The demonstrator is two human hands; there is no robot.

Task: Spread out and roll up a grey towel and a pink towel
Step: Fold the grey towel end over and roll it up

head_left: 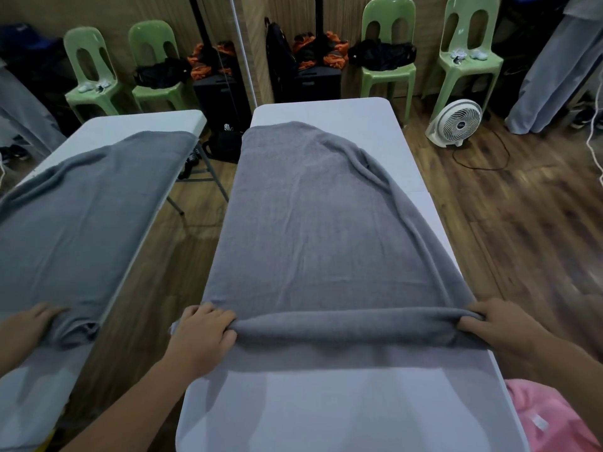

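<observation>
A grey towel (313,216) lies spread lengthwise on the white table (342,412), its right edge bunched into a ridge. Its near end is turned into a low roll (352,327) running across the table. My left hand (202,334) grips the left end of that roll, and my right hand (502,327) grips the right end. A pink towel (554,422) sits crumpled at the table's near right corner, partly out of frame.
A mirror on the left wall repeats the table, towel and a hand (29,324). Beyond the table stand green plastic chairs (388,70) with dark bags. A white floor fan (455,123) sits on the wooden floor to the right.
</observation>
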